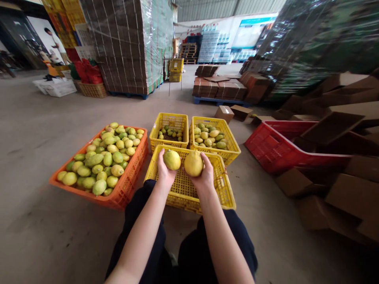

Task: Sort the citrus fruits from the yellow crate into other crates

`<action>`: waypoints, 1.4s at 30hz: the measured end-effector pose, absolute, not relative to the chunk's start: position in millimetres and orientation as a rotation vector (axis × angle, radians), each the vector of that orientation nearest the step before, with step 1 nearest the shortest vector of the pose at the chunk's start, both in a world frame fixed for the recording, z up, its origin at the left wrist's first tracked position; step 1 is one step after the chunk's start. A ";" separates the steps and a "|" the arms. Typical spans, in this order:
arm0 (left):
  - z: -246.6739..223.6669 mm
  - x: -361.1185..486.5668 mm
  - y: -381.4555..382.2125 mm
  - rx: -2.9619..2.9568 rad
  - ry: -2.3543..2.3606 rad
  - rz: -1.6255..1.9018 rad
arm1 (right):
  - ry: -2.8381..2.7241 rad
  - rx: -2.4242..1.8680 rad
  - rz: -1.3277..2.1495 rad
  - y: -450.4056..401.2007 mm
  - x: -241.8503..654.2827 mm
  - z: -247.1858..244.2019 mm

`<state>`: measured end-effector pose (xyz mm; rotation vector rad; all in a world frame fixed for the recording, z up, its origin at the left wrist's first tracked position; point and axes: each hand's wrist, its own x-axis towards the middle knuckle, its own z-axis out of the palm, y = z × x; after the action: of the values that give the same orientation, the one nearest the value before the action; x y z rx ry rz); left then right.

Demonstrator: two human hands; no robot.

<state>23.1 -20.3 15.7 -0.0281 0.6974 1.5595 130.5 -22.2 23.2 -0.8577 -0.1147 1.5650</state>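
My left hand [164,172] holds a yellow-green lemon [172,159], and my right hand [204,174] holds a larger yellow lemon [193,163]. Both fruits hover side by side above an empty yellow crate [183,197] standing between my knees. Left of it, an orange crate [127,185] is piled with several green and yellow lemons [103,161]. Behind the empty crate stand two more yellow crates: the left one [169,123] has a few small lemons at its bottom, the right one [227,152] is about half full.
A red crate [275,154] lies tilted to the right among flattened cardboard boxes [340,189]. Wrapped pallets of cardboard [127,43] rise at the back left, with low stacks on a blue pallet [219,88] behind. A person [55,45] stands far left.
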 end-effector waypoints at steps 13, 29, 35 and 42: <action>19.2 22.3 -18.5 0.027 0.733 1.487 | 0.002 -0.969 1.645 -12.0 129.9 8.1; 9.2 25.1 -14.3 -0.076 0.757 1.476 | 0.141 -0.974 1.660 -10.6 132.5 11.3; 18.9 23.9 -19.1 -0.046 0.724 1.523 | 0.087 -0.921 1.601 -16.6 135.3 15.1; 16.9 22.6 -19.3 -0.014 0.687 1.428 | 0.070 -0.869 1.713 -16.2 132.4 13.9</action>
<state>22.6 -19.3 16.9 -0.0143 0.6865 1.4276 132.4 -16.2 13.9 -0.8691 0.0701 1.7132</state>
